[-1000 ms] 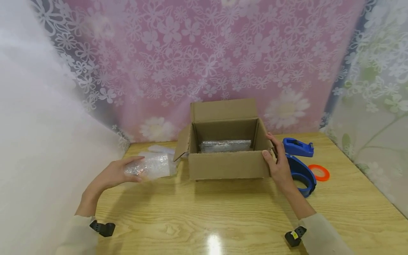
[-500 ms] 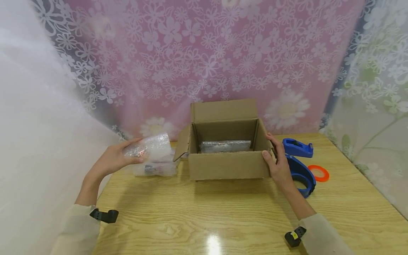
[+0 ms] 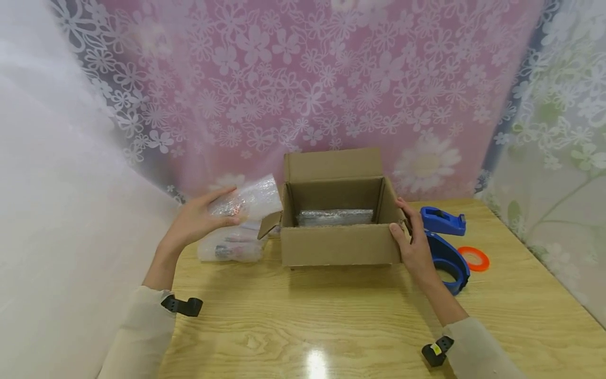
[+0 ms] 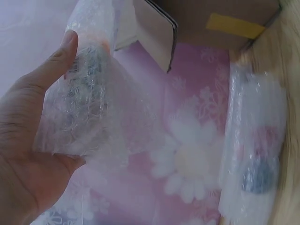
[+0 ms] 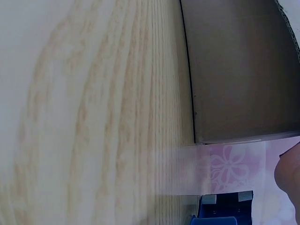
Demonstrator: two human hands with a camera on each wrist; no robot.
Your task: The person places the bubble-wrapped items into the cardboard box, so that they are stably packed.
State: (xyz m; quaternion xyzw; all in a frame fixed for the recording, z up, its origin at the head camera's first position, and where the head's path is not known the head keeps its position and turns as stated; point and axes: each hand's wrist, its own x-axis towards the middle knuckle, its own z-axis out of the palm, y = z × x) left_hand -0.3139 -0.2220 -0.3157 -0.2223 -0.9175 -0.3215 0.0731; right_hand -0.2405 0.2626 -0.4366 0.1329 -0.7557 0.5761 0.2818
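My left hand (image 3: pixel 199 218) grips a bubble-wrapped package (image 3: pixel 258 199), raised beside the left flap of the cardboard box (image 3: pixel 341 246). In the left wrist view, dark and orange parts show through the clear bubble wrap (image 4: pixel 89 93), with thumb and fingers on either side. My right hand (image 3: pixel 414 250) holds the box's right wall, fingers over its top edge and thumb on the front. Inside the open box lies a silvery wrapped package (image 3: pixel 335 216). More bubble-wrapped packages (image 3: pixel 232 250) lie on the table below my left hand.
To the right of the box stand a small blue tape dispenser (image 3: pixel 442 220) and a larger blue tape holder (image 3: pixel 447 263). An orange tape roll (image 3: pixel 474 259) lies beside them. The box's back flap (image 3: pixel 333 163) stands up against the pink floral curtain (image 3: pixel 312 79).
My left hand has lifted the bubble-wrapped package up off the others and carried it right to the box's left flap. My right hand stays on the box.
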